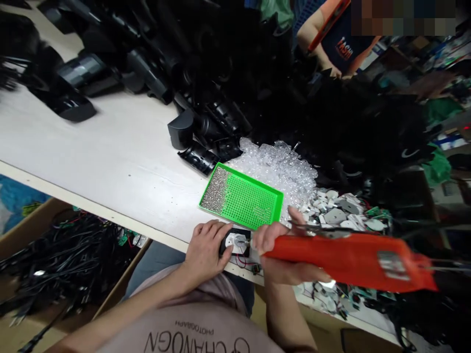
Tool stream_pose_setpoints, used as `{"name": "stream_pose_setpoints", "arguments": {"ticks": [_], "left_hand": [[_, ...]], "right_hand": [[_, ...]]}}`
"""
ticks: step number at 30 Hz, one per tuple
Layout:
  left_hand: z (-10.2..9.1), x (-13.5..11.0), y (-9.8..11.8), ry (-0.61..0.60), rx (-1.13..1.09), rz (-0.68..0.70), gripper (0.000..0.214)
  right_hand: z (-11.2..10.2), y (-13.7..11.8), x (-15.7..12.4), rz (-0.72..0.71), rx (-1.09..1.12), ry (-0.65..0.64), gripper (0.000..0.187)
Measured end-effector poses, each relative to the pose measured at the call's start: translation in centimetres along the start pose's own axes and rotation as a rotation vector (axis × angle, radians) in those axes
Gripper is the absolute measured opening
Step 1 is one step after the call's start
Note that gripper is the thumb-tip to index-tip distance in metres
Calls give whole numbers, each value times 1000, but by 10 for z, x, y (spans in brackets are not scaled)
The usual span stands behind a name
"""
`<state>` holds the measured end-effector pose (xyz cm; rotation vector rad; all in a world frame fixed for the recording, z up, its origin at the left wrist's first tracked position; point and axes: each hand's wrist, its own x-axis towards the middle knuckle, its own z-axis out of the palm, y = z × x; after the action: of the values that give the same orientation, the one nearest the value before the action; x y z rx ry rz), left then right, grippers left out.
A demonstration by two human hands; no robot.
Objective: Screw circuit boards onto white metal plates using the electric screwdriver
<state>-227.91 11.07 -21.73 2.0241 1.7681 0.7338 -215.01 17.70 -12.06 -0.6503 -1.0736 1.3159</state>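
Observation:
My left hand (206, 246) is curled around a small black part with a white round plate (235, 242) at the table's near edge, holding it in place. My right hand (282, 255) grips an orange electric screwdriver (353, 260), whose tip points at the white plate. Just beyond the part lies a green perforated tray (265, 198) with several small screws heaped at its left end.
A white table (110, 157) carries a big pile of black plastic housings (206, 73) at the back, clear plastic pieces (279, 166) and white and grey parts (338, 211) on the right. A box of black cables (66, 255) stands below on the left. Another person (331, 44) works across the table.

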Motion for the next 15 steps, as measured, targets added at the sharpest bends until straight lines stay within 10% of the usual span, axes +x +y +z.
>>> {"name": "stream_pose_setpoints", "arguments": {"ticks": [15], "left_hand": [[0,-3,0,-25,-63,-37,49]], "right_hand": [[11,33,-19,-1,-59,-67,70]]}}
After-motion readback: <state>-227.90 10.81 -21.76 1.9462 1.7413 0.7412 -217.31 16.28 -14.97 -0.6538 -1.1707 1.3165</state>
